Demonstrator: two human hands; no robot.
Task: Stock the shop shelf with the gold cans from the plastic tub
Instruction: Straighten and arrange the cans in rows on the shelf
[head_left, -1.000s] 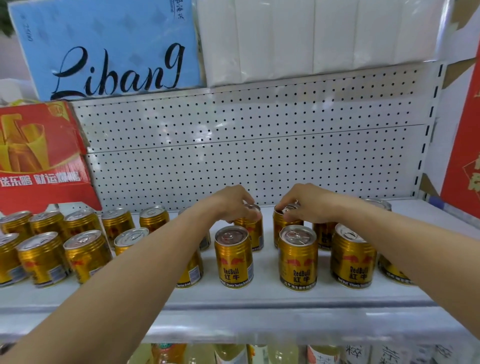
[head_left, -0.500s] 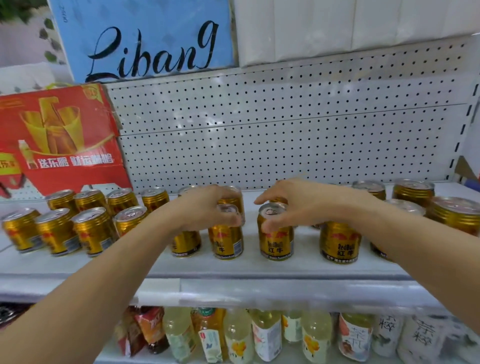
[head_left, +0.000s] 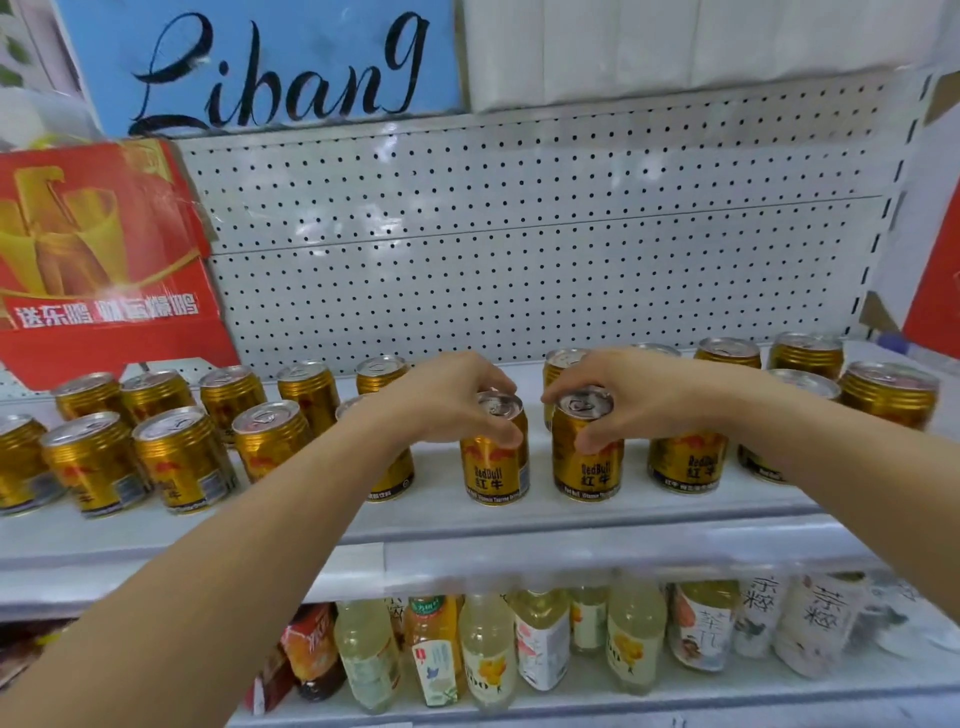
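- The shop shelf (head_left: 519, 525), a pale flat board with a pale front lip, runs across the middle of the frame and carries upright gold cans in loose rows from the left edge to the right edge.
- Left group of cans (head_left: 176, 457): ribbed gold cylinders with silver pull-tab lids, standing close together at centre left.
- Right group of cans (head_left: 888, 392): same make, standing at centre right toward the back.
- Left hand (head_left: 452, 402), centre of frame, grips the rim of a gold can (head_left: 496, 457) from above, fingers curled round the lid; the can stands on the shelf near the front edge.
- Right hand (head_left: 628, 400), just right of centre, grips a second gold can (head_left: 587, 457) the same way, thumb on its front face; this can also stands on the shelf.
- The two held cans stand side by side, apart by a narrow gap, red-and-black labels facing forward.
- Behind the shelf, a white perforated metal panel (head_left: 519, 234) fills the upper centre.
- A red cardboard carton (head_left: 104, 260) sits at upper left; a blue printed pack (head_left: 260, 62) and white wrapped packs (head_left: 675, 47) lie along the top.
- The lower shelf (head_left: 727, 699), at bottom of frame, holds clear plastic bottles (head_left: 488, 654) of pale drink.
- The plastic tub is not in view.
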